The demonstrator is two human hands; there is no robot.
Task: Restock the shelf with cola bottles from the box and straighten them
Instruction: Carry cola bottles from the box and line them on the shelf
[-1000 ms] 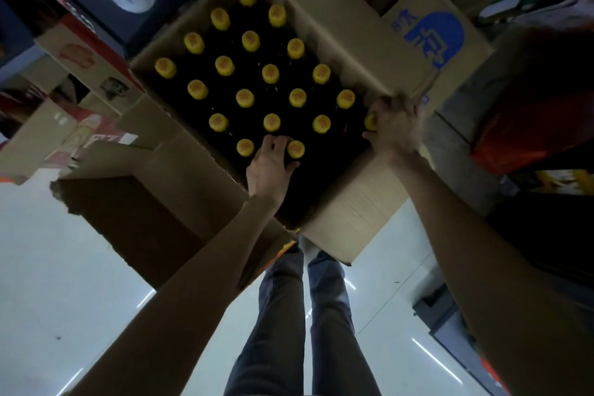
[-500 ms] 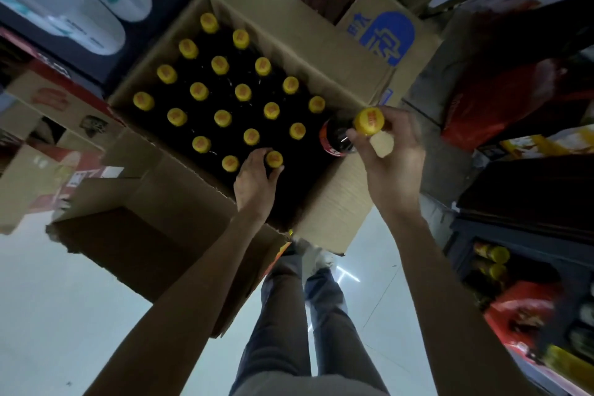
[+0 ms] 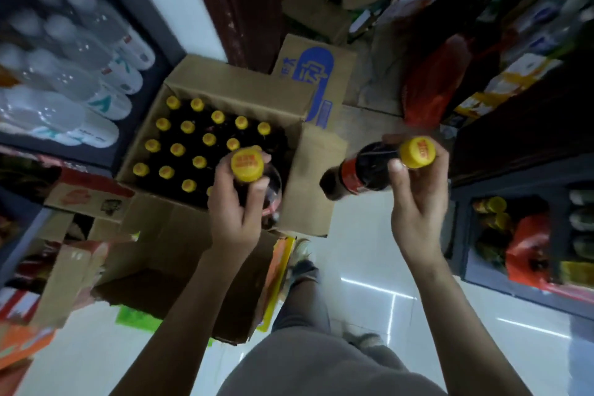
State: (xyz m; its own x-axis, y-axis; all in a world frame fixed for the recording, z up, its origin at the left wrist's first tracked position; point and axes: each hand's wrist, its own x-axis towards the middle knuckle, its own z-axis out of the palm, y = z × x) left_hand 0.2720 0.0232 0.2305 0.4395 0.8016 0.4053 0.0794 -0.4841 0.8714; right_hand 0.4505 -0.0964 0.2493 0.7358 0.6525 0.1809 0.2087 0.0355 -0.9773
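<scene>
An open cardboard box (image 3: 225,83) on the floor holds several dark cola bottles (image 3: 188,127) with yellow caps. My left hand (image 3: 234,212) grips the neck of one cola bottle (image 3: 271,183), lifted above the box's near right corner, its yellow cap facing the camera. My right hand (image 3: 418,202) holds a second cola bottle (image 3: 366,175) by the neck, tilted with its base pointing left, out over the floor to the right of the box. A dark shelf (image 3: 514,170) stands at the right, with yellow-capped bottles (image 3: 493,209) on its lower level.
Clear water bottles (image 3: 74,74) lie on a shelf at the left. A blue-printed carton (image 3: 311,74) stands behind the box. An empty open carton (image 3: 154,267) sits nearer me, left. A red bag (image 3: 434,80) hangs at the back right. My legs stand on the white floor (image 3: 369,267).
My left hand has lifted a bottle out of the box. My right hand has carried its bottle farther right and higher. The view has swung toward the right shelf.
</scene>
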